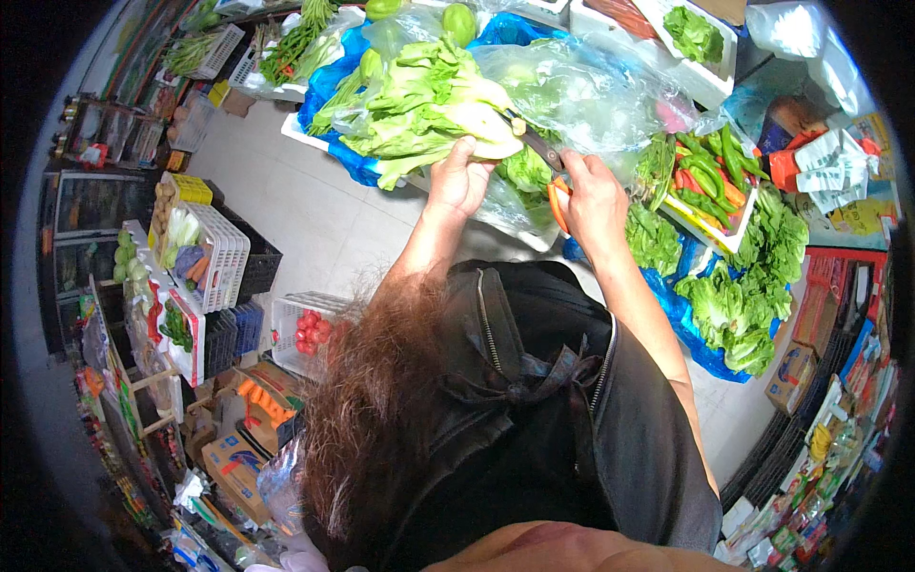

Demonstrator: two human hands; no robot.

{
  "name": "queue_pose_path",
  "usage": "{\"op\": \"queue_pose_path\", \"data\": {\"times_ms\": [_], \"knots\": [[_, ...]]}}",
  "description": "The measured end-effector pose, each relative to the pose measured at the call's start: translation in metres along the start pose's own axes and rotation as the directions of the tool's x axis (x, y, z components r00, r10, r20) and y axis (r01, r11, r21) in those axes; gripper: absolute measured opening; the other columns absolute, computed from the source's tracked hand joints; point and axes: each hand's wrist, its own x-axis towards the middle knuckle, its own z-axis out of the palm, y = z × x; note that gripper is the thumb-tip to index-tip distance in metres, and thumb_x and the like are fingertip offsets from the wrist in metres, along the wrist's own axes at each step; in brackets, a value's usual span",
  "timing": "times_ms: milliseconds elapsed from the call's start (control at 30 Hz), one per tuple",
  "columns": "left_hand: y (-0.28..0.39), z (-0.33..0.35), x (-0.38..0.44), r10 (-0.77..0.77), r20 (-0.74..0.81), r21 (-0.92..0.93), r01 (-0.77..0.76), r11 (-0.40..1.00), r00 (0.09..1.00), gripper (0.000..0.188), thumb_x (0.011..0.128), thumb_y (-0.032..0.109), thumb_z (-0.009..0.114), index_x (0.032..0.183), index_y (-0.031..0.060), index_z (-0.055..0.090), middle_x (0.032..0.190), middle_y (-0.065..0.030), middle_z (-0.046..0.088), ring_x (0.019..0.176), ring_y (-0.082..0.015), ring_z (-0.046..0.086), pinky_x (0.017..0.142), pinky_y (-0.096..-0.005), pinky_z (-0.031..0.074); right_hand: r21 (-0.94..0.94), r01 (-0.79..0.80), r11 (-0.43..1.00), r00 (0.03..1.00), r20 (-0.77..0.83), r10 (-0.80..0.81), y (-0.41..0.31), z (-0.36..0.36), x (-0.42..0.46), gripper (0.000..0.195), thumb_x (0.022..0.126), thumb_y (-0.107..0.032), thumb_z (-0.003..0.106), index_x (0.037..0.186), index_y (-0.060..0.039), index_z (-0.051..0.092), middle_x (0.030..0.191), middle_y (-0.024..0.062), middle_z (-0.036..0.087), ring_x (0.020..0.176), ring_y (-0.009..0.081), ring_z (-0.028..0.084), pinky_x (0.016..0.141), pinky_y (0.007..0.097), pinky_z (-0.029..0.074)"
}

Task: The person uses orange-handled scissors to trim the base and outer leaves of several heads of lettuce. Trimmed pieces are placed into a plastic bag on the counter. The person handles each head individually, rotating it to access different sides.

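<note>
My left hand point(461, 179) grips a large head of leafy lettuce point(436, 100) near its pale base, with the leaves pointing to the left. In my right hand point(593, 196) are scissors with orange handles point(559, 204). Their dark blades point(535, 143) lie against the stem end of the lettuce, where the cut face shows. Beneath the lettuce is a bin lined with blue plastic point(361, 168). A clear plastic bag point(586, 100) with pale green produce inside lies just beyond my right hand. Another green lettuce point(527, 170) sits below the blades.
To the right, a white box of green and red peppers point(715, 179) stands beside loose lettuces point(736, 307) on blue plastic. A white crate of tomatoes point(286, 336) rests on the floor at left. Stacked crates of vegetables point(221, 257) and cardboard boxes point(236, 475) line the left side.
</note>
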Motion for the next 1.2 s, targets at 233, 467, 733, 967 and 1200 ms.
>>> {"op": "queue_pose_path", "data": {"times_ms": [233, 467, 733, 967, 1200], "knots": [[-0.02, 0.024, -0.027, -0.072, -0.006, 0.021, 0.072, 0.997, 0.997, 0.055, 0.08, 0.014, 0.068, 0.129, 0.0055, 0.044, 0.122, -0.0109, 0.055, 0.114, -0.0286, 0.054, 0.099, -0.0514, 0.044, 0.044, 0.089, 0.995, 0.996, -0.013, -0.089, 0.019, -0.019, -0.003, 0.031, 0.073, -0.021, 0.069, 0.101, -0.0109, 0.06, 0.083, 0.0131, 0.061, 0.08, 0.0342, 0.062, 0.068, 0.0428, 0.05], [-0.04, 0.038, -0.042, -0.036, -0.076, 0.094, 0.044, 0.995, 0.996, 0.054, 0.081, 0.02, 0.069, 0.127, 0.0044, 0.047, 0.12, -0.0107, 0.057, 0.11, -0.0277, 0.056, 0.094, -0.0476, 0.046, 0.137, 0.011, 0.991, 0.991, 0.132, -0.029, 0.037, -0.033, -0.015, 0.026, 0.075, -0.02, 0.065, 0.099, -0.0125, 0.058, 0.079, 0.0143, 0.059, 0.079, 0.0358, 0.061, 0.066, 0.0454, 0.049], [-0.048, 0.038, -0.064, -0.06, -0.124, 0.145, 0.078, 0.986, 0.99, 0.054, 0.081, 0.025, 0.069, 0.126, 0.0049, 0.048, 0.115, -0.0107, 0.06, 0.104, -0.0271, 0.06, 0.083, -0.0422, 0.051, 0.158, 0.178, 0.971, 0.981, 0.052, -0.189, 0.054, -0.038, -0.016, 0.027, 0.074, -0.018, 0.065, 0.099, -0.0124, 0.059, 0.078, 0.0154, 0.059, 0.077, 0.0366, 0.061, 0.065, 0.0452, 0.049], [-0.047, 0.045, -0.083, 0.023, -0.266, 0.183, 0.028, 0.983, 0.964, 0.042, 0.087, 0.013, 0.057, 0.126, 0.0038, 0.046, 0.117, -0.0119, 0.058, 0.103, -0.0286, 0.06, 0.076, -0.0442, 0.052, 0.315, 0.132, 0.94, 0.971, 0.15, -0.186, 0.055, -0.027, -0.026, 0.026, 0.074, -0.017, 0.067, 0.098, -0.0119, 0.059, 0.077, 0.0157, 0.06, 0.072, 0.0371, 0.062, 0.061, 0.0448, 0.049], [-0.038, 0.009, -0.081, 0.041, -0.334, 0.214, 0.033, 0.976, 0.942, 0.044, 0.086, 0.02, 0.061, 0.125, 0.0036, 0.048, 0.119, -0.014, 0.058, 0.104, -0.0284, 0.061, 0.082, -0.0424, 0.054, 0.457, 0.104, 0.883, 0.985, 0.076, -0.156, 0.05, -0.025, -0.024, 0.03, 0.073, -0.012, 0.069, 0.102, -0.0074, 0.06, 0.078, 0.0167, 0.06, 0.069, 0.0348, 0.06, 0.06, 0.0404, 0.048]]}}
